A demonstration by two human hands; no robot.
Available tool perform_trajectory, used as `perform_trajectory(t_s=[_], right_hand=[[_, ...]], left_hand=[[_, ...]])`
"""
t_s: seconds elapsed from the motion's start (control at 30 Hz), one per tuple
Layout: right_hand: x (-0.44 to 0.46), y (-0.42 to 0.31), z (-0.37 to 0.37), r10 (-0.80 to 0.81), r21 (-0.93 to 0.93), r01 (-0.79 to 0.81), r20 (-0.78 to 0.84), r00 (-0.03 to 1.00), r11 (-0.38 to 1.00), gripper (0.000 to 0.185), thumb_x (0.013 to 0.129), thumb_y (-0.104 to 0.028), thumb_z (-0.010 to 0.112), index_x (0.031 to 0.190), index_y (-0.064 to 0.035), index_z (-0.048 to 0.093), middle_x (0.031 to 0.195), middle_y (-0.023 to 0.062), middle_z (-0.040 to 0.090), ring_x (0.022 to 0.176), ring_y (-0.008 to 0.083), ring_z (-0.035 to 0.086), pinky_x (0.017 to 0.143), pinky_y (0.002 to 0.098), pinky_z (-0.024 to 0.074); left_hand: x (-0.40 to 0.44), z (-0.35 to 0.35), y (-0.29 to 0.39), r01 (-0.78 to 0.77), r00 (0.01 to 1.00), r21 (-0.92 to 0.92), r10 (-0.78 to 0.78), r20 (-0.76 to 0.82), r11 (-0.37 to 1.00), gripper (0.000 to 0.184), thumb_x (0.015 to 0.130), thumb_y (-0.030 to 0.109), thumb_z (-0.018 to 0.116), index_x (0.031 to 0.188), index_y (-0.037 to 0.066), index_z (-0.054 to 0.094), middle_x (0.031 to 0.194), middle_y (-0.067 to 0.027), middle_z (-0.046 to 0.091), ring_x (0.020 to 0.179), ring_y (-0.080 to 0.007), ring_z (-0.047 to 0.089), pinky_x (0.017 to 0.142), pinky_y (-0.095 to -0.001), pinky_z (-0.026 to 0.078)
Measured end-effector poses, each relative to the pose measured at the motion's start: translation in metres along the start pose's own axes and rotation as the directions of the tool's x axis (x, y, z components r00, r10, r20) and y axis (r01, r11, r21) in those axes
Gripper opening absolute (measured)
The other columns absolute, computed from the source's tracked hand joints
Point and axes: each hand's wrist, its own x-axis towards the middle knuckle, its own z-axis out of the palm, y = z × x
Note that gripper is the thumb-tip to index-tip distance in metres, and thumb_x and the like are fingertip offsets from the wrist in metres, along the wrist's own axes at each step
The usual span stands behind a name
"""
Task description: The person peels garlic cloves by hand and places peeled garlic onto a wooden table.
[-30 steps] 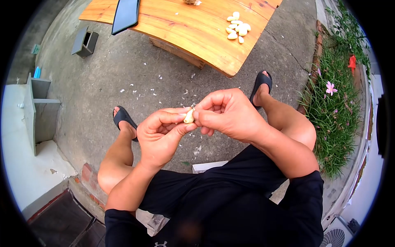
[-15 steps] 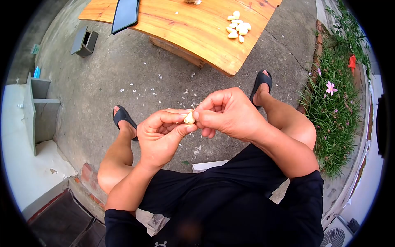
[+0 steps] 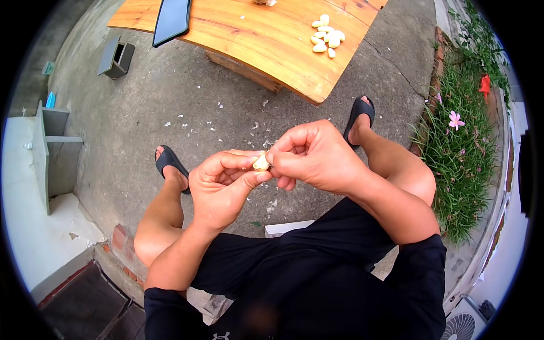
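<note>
A pale garlic clove point(image 3: 261, 164) sits between my two hands, above the ground between my feet. My left hand point(image 3: 221, 184) pinches it between thumb and fingers. The thumb and forefinger of my right hand point(image 3: 311, 156) are closed at the clove's right side; whether they grip the clove or a bit of its skin is too small to tell. Several peeled garlic cloves point(image 3: 334, 42) lie in a small group near the right end of the wooden table point(image 3: 272, 48).
A tablet-like dark device point(image 3: 172, 22) lies over the table's front edge. Part of a garlic bulb point(image 3: 265, 1) shows at the top. Scraps of skin point(image 3: 220, 106) litter the concrete. A grey box point(image 3: 117, 59) stands at left; grass with pink flowers point(image 3: 455, 120) borders the right.
Both hands stay almost in place around the clove. The clove looks slightly turned, showing a bit more pale surface.
</note>
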Motion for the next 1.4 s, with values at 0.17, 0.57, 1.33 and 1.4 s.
perform_trajectory(t_s=[0.17, 0.57, 1.33, 1.4], right_hand=[[-0.001, -0.002, 0.001, -0.012, -0.018, 0.011, -0.049, 0.999, 1.000, 0.018, 0.088, -0.013, 0.074, 0.091, 0.0046, 0.073, 0.076, 0.0074, 0.072, 0.065, 0.0098, 0.068, 0.058, 0.0244, 0.0557], [-0.004, 0.004, 0.007, -0.486, -0.429, 0.403, -0.099, 0.868, 0.808, 0.016, 0.081, -0.008, 0.078, 0.090, 0.0042, 0.073, 0.074, 0.0071, 0.071, 0.066, 0.0070, 0.067, 0.059, 0.0235, 0.0544], [0.005, 0.007, -0.005, -0.659, -0.526, 0.542, -0.048, 0.750, 0.655, 0.013, 0.086, -0.005, 0.068, 0.095, 0.0022, 0.075, 0.075, 0.0079, 0.070, 0.064, 0.0080, 0.063, 0.056, 0.0253, 0.0500], [0.000, 0.003, -0.005, -0.571, -0.504, 0.491, -0.004, 0.821, 0.710, 0.014, 0.087, -0.007, 0.070, 0.096, 0.0014, 0.076, 0.078, 0.0086, 0.071, 0.066, 0.0087, 0.064, 0.058, 0.0249, 0.0511]], left_hand=[[0.000, -0.001, 0.000, 0.033, 0.999, -0.031, -0.033, -0.020, 0.999, 0.024, 0.084, -0.017, 0.071, 0.104, -0.005, 0.065, 0.115, -0.0202, 0.070, 0.104, -0.0231, 0.071, 0.090, -0.0348, 0.061], [0.003, 0.002, 0.002, -0.062, 0.998, 0.099, 0.064, -0.014, 0.993, 0.025, 0.084, -0.018, 0.070, 0.105, -0.005, 0.064, 0.118, -0.0200, 0.068, 0.109, -0.0237, 0.069, 0.095, -0.0353, 0.060], [0.005, -0.002, 0.012, 0.307, 0.940, -0.297, -0.337, -0.052, 0.904, 0.026, 0.094, 0.000, 0.069, 0.119, -0.002, 0.063, 0.112, -0.0186, 0.071, 0.096, -0.0258, 0.073, 0.084, -0.0346, 0.063], [0.004, -0.002, 0.011, 0.299, 0.943, -0.295, -0.328, -0.051, 0.907, 0.025, 0.093, -0.001, 0.070, 0.118, -0.002, 0.065, 0.110, -0.0177, 0.072, 0.095, -0.0242, 0.073, 0.083, -0.0338, 0.063]])
